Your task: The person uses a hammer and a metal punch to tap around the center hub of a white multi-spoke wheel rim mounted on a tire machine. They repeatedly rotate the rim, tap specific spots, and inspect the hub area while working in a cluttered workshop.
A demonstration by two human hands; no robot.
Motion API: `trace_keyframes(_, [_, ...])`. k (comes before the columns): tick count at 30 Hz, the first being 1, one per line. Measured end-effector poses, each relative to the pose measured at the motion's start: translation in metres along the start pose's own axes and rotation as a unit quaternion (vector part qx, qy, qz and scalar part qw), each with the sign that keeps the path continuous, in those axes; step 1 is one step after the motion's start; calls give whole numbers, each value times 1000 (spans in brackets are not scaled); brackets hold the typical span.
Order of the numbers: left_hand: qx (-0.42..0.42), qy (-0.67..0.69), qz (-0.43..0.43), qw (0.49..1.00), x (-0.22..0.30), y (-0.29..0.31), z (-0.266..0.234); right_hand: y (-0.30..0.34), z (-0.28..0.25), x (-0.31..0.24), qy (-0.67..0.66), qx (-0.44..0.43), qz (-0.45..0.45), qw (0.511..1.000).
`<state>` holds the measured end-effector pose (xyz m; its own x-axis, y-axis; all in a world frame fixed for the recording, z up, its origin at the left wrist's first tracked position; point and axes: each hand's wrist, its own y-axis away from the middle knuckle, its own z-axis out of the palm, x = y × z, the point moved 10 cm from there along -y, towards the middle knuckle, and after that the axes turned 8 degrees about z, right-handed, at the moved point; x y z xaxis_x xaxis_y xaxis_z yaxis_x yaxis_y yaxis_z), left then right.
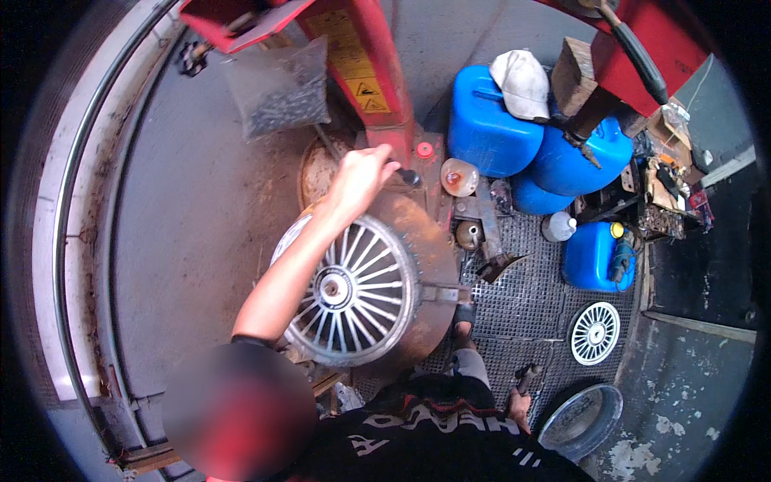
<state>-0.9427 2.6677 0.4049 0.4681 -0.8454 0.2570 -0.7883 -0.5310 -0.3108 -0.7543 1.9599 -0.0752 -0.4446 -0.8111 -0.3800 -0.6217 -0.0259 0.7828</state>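
My left grip [361, 180] clamps a black-knobbed bar [410, 177] at the far side of the spoked wheel [334, 292], which lies on a rusty round table [436, 253] left of the blue cans [491, 132]; my right grip [520, 408] closes round a short tool [527, 376]. A firm hold, forearm clear of the spokes, should serve best. The wheel shows slim, pale spokes and a greyish rim.

A silver spoked wheel [336, 290] lies face-up above a brown base [435, 261].
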Motion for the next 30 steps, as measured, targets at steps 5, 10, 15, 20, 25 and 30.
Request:
trace_keyframes(5, [-90, 102, -145, 980, -57, -68, 177, 41, -42, -29, 108, 28, 16, 994])
trace_keyframes(10, [-39, 117, -294, 948, -113, -55, 321, 4, -91, 66, 65, 79, -79, 992])
trace_keyframes(15, [120, 242, -511, 816, -137, -6, 435, 13, -78, 46, 21, 11, 16, 1000])
trace_keyframes(20, [169, 318, -583, 728, -140, 73, 531, 33, -75, -14, 81, -66, 30, 994])
trace_keyframes(25, [52, 254, -577, 775, -109, 59, 541, 37, -80, -35, 99, -78, 36, 991])
trace_keyframes(30, [220, 61, -680, 697, -139, 103, 478, 44, -97, -51, 131, -102, 44, 985])
